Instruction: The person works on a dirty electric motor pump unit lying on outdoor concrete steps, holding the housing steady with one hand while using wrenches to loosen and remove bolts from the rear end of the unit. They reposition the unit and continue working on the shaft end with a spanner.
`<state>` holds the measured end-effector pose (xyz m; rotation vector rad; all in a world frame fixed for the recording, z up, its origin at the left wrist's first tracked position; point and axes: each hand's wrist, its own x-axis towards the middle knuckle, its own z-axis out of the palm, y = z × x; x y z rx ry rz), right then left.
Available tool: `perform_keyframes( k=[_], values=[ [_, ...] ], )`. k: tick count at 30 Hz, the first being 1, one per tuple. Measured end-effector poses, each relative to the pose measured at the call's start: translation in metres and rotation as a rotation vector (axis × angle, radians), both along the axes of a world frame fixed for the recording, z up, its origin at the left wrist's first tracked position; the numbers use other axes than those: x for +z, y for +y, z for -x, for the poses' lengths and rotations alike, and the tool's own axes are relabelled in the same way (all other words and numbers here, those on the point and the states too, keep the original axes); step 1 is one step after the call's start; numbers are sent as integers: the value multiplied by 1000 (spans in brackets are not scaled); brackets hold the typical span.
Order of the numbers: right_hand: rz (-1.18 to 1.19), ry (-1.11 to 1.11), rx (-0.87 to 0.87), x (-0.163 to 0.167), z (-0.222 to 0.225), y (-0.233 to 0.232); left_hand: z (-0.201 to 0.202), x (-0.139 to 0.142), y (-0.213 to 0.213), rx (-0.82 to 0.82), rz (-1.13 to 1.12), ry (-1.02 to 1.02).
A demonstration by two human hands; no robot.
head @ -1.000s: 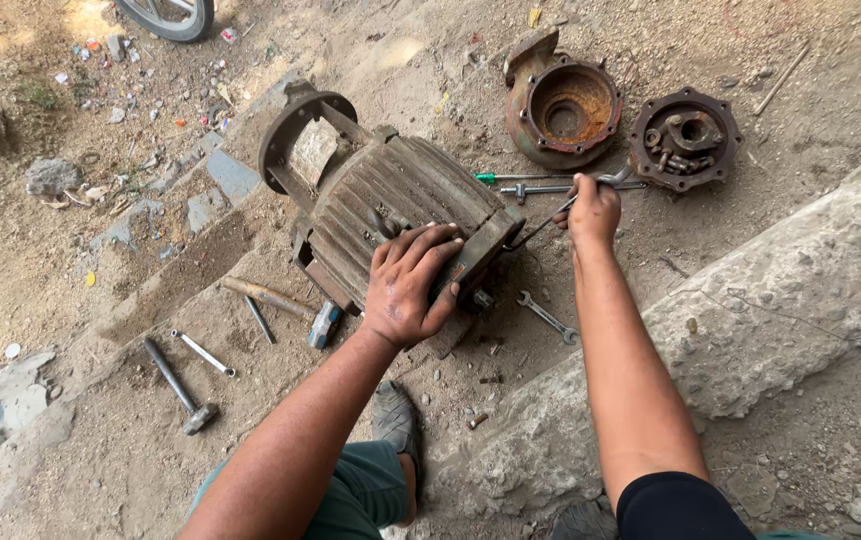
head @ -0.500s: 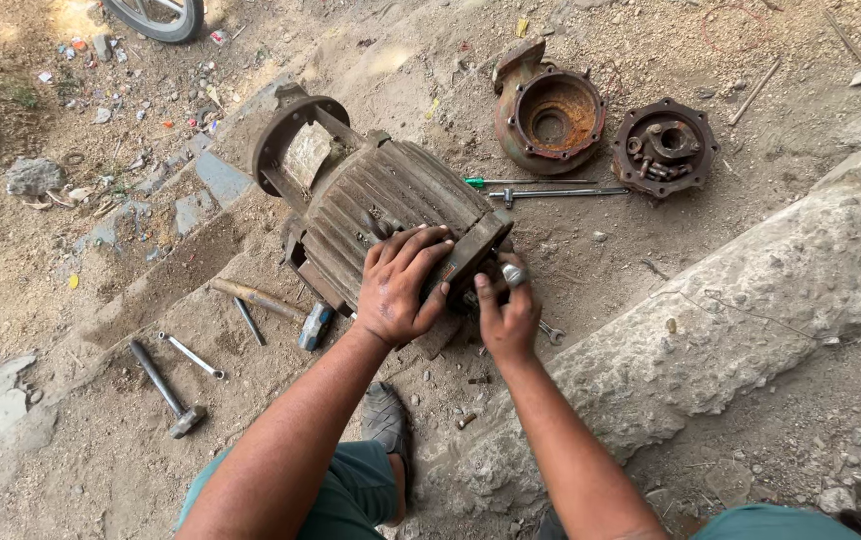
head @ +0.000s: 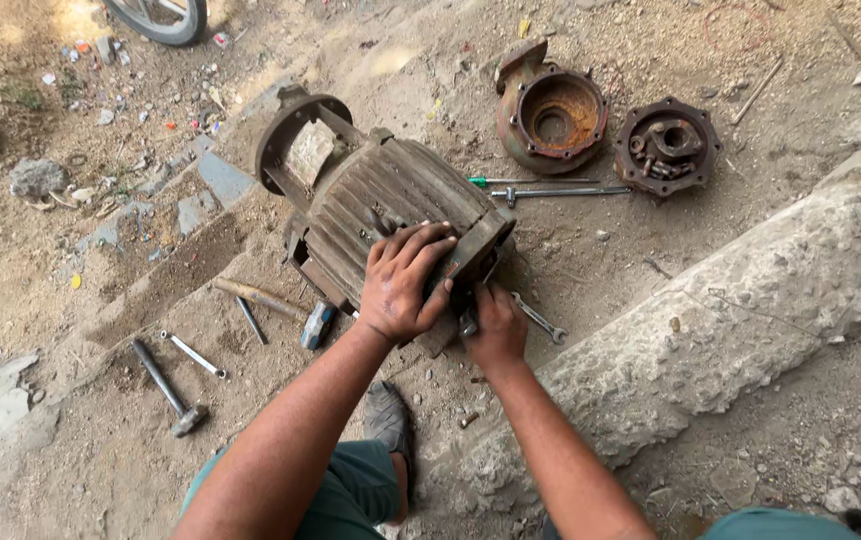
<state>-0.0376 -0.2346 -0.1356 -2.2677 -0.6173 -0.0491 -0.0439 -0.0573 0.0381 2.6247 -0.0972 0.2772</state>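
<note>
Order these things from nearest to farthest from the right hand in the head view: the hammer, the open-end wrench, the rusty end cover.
From the right hand:
1. Open-end wrench, on the ground just beside the hand.
2. Rusty end cover, up beyond the motor.
3. Hammer, far to the left on the dirt.

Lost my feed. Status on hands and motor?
Left hand flat on ribbed motor housing. Right hand at its near end, grip hidden. Wrench beside.

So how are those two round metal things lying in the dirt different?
The rusty end cover is bigger and orange-brown, an open bowl with a hole in the middle. The dark end cover is smaller and almost black, and small loose parts sit inside it. The rusty one also has a lump sticking out at its top. Both are round, with bolt holes around the rim.
</note>
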Motion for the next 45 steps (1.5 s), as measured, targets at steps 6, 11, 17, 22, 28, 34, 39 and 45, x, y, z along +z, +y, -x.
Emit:
perform_keyframes(
  k=[6, 11, 17, 22, 28, 34, 39, 45],
  values=[
    [76, -180, -42, -1, -28, -12, 1, 0, 1, 5, -2, 11],
    [-71, 552, -368, 13, -114, -65, -2, -1, 2, -1, -26, 23],
    [-458, 1131, -518, 17, -202, -67, -1, -5, 2, -3, -27, 35],
    [-424, 1236, -484, 7, -229, -51, -1, -6, 3, 4, -32, 39],
    [-382, 1248, -535, 1, -242, -46, -1, -5, 2, 1, -33, 41],
    [-367, 1314, -572, 2, -243, -38, -2, -5, 2, 3, -37, 28],
    [-424, 1335, -633, -4, -240, -38, 0, -7, 3, -2, -41, 39],
    [-461, 1324, -606, -11, -241, -38, -1, -7, 1, -4, -36, 45]
  ],
)
